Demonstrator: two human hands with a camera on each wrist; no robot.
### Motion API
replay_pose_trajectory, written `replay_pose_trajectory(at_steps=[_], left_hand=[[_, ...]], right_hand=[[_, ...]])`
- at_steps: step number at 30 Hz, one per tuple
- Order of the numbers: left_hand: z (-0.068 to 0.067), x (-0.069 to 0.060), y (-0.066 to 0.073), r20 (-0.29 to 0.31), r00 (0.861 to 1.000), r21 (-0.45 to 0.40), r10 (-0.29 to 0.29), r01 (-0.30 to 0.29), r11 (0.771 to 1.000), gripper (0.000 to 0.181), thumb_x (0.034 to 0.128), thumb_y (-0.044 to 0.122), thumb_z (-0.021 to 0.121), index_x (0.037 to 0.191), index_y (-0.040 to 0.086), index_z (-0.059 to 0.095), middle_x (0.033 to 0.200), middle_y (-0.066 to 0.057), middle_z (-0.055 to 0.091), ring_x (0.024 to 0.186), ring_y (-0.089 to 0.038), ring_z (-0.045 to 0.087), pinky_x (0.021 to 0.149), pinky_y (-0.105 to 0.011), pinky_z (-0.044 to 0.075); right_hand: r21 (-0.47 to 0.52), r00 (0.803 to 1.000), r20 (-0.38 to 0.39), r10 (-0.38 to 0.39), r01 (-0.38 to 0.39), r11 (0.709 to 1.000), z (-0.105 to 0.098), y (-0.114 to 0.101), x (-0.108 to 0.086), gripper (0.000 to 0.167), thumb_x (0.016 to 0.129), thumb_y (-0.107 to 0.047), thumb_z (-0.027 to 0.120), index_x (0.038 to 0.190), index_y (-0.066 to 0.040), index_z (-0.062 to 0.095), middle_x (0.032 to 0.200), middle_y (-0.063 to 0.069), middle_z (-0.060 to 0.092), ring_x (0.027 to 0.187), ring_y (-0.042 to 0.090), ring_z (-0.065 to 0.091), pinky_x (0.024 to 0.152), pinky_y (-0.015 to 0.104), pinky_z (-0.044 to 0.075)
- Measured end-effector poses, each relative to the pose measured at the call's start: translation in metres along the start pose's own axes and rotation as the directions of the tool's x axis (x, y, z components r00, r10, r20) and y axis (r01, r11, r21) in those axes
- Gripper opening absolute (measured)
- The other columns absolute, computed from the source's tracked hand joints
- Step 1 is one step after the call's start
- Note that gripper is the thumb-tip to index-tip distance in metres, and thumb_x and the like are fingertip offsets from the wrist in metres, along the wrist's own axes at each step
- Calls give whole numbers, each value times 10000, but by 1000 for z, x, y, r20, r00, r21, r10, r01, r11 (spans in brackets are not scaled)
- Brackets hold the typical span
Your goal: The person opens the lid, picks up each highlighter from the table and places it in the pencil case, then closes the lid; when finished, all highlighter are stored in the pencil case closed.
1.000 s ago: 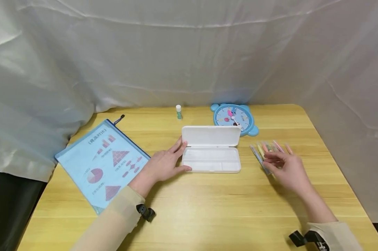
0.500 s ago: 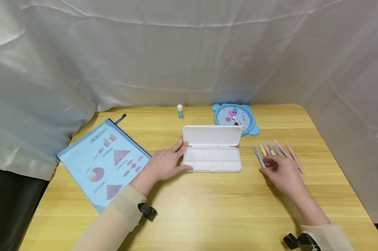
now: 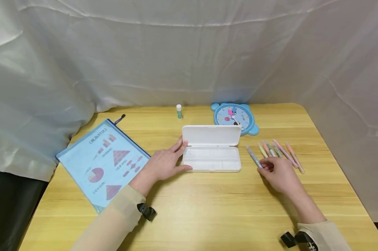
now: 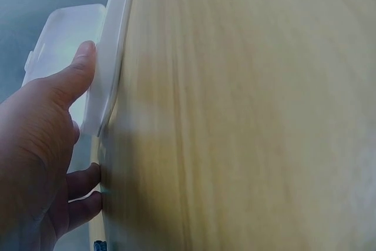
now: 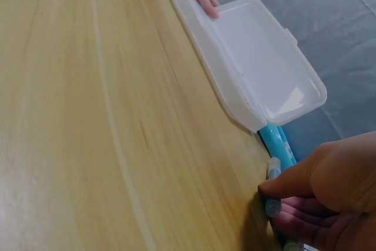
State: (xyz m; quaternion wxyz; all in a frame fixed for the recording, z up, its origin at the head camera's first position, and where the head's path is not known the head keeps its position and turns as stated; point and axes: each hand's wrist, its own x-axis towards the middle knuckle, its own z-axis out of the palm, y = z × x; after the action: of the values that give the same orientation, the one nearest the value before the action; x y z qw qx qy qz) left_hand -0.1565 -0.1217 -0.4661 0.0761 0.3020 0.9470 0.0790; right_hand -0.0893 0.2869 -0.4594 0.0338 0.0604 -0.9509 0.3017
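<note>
In the head view a white pencil case point(image 3: 211, 166) lies with its lid raised. My left hand point(image 3: 164, 164) holds its left end, thumb at the near rim and a finger by the hinge side. The left wrist view shows that thumb point(image 4: 82, 66) on the case's rim. To the right of the case, my right hand point(image 3: 281, 174) pinches a blue-grey marker pen point(image 3: 253, 156) between thumb and fingers. The right wrist view shows the marker's end point(image 5: 272, 206) at the thumb tip. Several pastel markers point(image 3: 286, 153) lie just beyond this hand, some partly covered by it.
A blue toy clock point(image 3: 233, 118) lies behind the case. A glue stick point(image 3: 179, 112) stands farther back. At left a blue zip folder point(image 3: 104, 164) with printed charts lies partly under the left arm. A pale curtain point(image 3: 189, 55) hangs behind the table.
My right hand has drawn the blue-grey marker left, apart from the other markers and towards the case. The left hand and the case have stayed in place.
</note>
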Motion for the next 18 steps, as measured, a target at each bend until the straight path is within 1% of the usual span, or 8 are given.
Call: replay_pose_trajectory(at_steps=[6,9,11,12,14,16,17,18], left_hand=[[0,0,1,-4,1000,9,1,-1,1000,981,998,779,451,1690,161,136,1749,-61,59,836,-226,705,649,-343,500],[0,1,1,-4,1000,7,2,-2,1000,974,1002,771,458,1689,163,130,1751,-54,57,748,-194,667,616,-332,479],[0,1,1,-3,1000,14,3,-3,1000,975,1001,778,445,1689,165,124,1751,-51,52,716,-175,646,609,-326,472],[0,1,1,-3,1000,14,2,-2,1000,977,1000,780,444,1689,166,124,1752,-51,49,700,-168,635,610,-327,471],[0,1,1,-3,1000,15,2,-2,1000,979,998,787,436,1688,169,120,1751,-50,43,697,-165,632,616,-327,476],[0,1,0,-4,1000,11,2,-2,1000,984,994,791,438,1688,167,124,1751,-53,40,699,-171,637,622,-329,479],[0,1,0,-5,1000,7,3,-3,1000,985,994,789,444,1688,166,127,1751,-53,40,700,-173,637,623,-329,478],[0,1,-1,-7,1000,3,5,-5,1000,985,993,786,451,1687,165,132,1752,-53,42,701,-175,637,624,-330,477]], right_hand=[[23,1000,-2,-12,12,1000,-1,0,1,153,905,-25,806,1030,60,782,828,35,724,745,171,649,639,275,527],[44,999,-28,-21,22,999,-7,-2,2,167,916,-40,814,1044,63,784,840,34,727,742,170,641,639,255,512],[64,998,-54,-39,43,997,-11,-2,4,180,916,-44,821,1047,73,780,830,46,731,721,180,644,852,315,524],[69,996,-68,-52,56,996,-14,-3,5,182,915,-42,824,1048,74,781,823,49,734,710,181,646,981,369,488],[84,992,-96,-78,87,993,-19,-5,8,181,905,-25,829,1047,76,780,807,66,740,685,180,658,1171,507,316],[112,989,-114,-93,105,988,-22,-7,11,184,908,-3,820,1062,85,774,808,104,751,678,173,668,1222,621,128],[120,988,-123,-97,112,986,-25,-10,12,179,909,7,816,1067,81,775,826,127,760,689,167,675,1223,629,132],[123,986,-130,-100,116,986,-26,-12,14,176,914,14,809,1075,79,776,846,138,763,701,161,674,1214,587,226]])
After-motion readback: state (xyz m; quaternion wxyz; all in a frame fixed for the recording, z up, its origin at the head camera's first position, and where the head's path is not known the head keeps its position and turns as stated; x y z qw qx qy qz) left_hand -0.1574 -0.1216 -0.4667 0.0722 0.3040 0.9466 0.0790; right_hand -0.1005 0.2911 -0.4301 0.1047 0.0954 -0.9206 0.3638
